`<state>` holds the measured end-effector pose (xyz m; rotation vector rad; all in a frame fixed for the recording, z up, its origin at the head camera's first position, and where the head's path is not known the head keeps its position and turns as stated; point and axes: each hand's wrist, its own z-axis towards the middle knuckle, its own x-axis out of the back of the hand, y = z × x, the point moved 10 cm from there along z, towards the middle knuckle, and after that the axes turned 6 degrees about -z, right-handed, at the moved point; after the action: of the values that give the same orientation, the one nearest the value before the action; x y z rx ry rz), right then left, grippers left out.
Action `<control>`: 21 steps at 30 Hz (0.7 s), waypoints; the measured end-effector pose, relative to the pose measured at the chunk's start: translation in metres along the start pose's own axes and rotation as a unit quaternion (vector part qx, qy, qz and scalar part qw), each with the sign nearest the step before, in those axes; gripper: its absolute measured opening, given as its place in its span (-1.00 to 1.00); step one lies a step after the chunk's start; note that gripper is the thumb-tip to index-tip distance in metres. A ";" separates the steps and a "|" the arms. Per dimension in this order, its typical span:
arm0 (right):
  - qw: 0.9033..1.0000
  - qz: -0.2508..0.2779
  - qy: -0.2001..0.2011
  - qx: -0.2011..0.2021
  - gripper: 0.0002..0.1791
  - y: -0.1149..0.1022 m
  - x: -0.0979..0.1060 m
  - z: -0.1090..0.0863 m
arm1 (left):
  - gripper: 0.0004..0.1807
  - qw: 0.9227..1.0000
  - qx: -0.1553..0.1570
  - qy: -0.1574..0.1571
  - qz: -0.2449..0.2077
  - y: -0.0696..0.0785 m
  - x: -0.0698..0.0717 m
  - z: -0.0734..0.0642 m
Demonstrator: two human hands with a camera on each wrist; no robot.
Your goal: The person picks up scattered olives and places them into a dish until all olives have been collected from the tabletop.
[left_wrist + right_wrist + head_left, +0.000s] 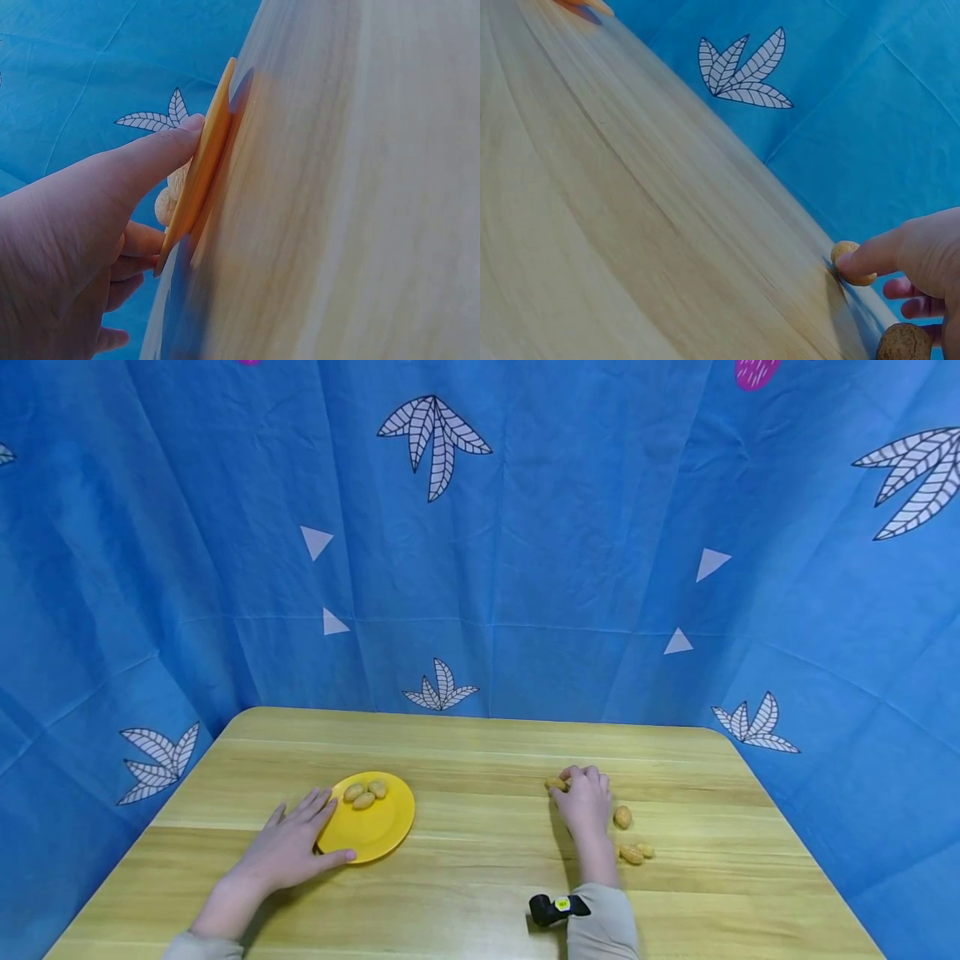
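Observation:
On the left of the table lies a yellow plate [375, 839] with 3 peanuts in their shells [363, 800] near its far side. My left hand [288, 847] rests against the plate's left edge, fingers spread along the rim and thumb on its near side. The left wrist view shows the thumb [169, 146] touching the plate's rim [214, 142]. My right hand [587, 806] is at the table's right part, pinching a peanut [553, 784] low at the tabletop. In the right wrist view that peanut [844, 250] sits behind the thumb, partly hidden.
Beside my right hand lie a single peanut [622, 817] and a close pair of peanuts [632, 854] on the wooden table [480, 877]. A patterned blue curtain [525, 568] hangs behind the table's far edge. A black device [551, 908] is strapped to the right sleeve.

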<state>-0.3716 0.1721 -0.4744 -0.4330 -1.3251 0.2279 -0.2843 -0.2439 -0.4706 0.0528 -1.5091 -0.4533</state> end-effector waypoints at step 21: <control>0.998 0.035 0.042 0.039 -0.67 -0.033 0.015 -0.005 | 0.06 1.000 -0.005 0.006 0.001 -0.002 -0.002 -0.001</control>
<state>-0.3661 0.1477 -0.4474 -0.4193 -1.2148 0.3154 -0.2840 -0.2452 -0.4735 0.0464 -1.4946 -0.4583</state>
